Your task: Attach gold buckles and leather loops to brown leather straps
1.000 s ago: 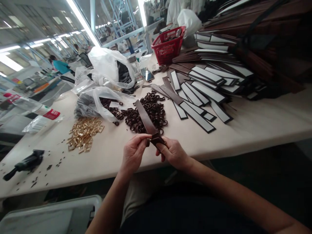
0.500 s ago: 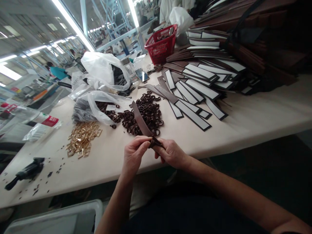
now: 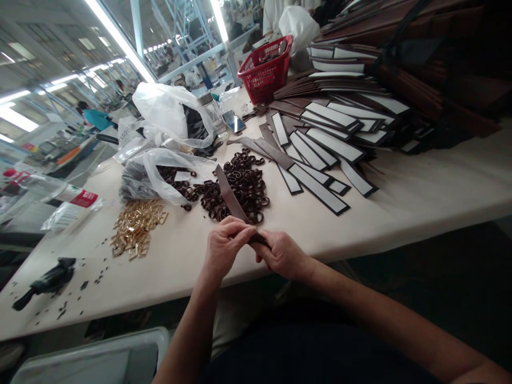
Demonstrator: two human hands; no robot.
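A brown leather strap (image 3: 231, 197) is held between both hands near the table's front edge, its free end pointing up and away over a pile of small dark leather loops (image 3: 246, 181). My left hand (image 3: 227, 245) pinches the strap's near part with thumb and fingers. Close beside it, my right hand (image 3: 282, 253) is closed round the strap's near end, thumb along it. The fingers hide how that end is folded. Gold metal buckles (image 3: 136, 229) lie heaped left of the loops.
Brown straps with white backing (image 3: 320, 189) spread across the right side. A red basket (image 3: 266, 74) stands behind. Plastic bags (image 3: 172, 114), a phone (image 3: 233, 121) and a glass jar (image 3: 214, 114) sit at the back. A black tool (image 3: 46, 282) lies left, a bottle (image 3: 76, 194) beyond.
My left hand has moved slightly right and up along the strap, towards my right hand, covering the dark folded part seen earlier. The view has shifted a little.
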